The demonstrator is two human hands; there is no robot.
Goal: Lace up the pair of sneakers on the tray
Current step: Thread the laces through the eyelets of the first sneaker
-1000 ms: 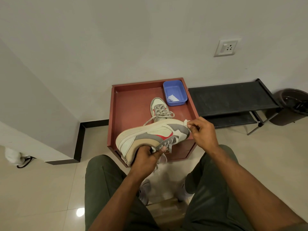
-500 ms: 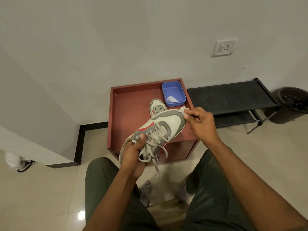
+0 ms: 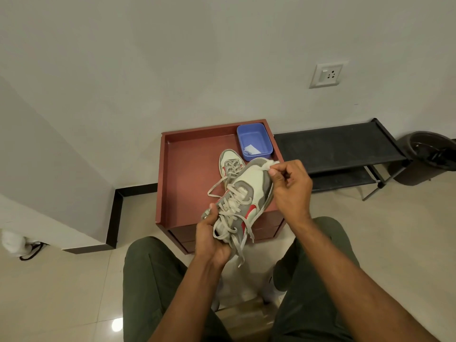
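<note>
1. The left hand [image 3: 212, 239] grips the heel end of the held sneaker [image 3: 243, 201], which is lifted above the near right corner of the tray [image 3: 167, 178].
2. The right hand [image 3: 290, 186] pinches a small white wad [image 3: 270, 165] against the toe.
3. The second sneaker [image 3: 229, 164] lies on the tray toward its far right corner, beside the blue tub [image 3: 254, 141].
4. Risk: the loose laces [image 3: 237, 245] dangle below; they could snag on the tray's edge or slip from their eyelets if the shoe tips.
</note>
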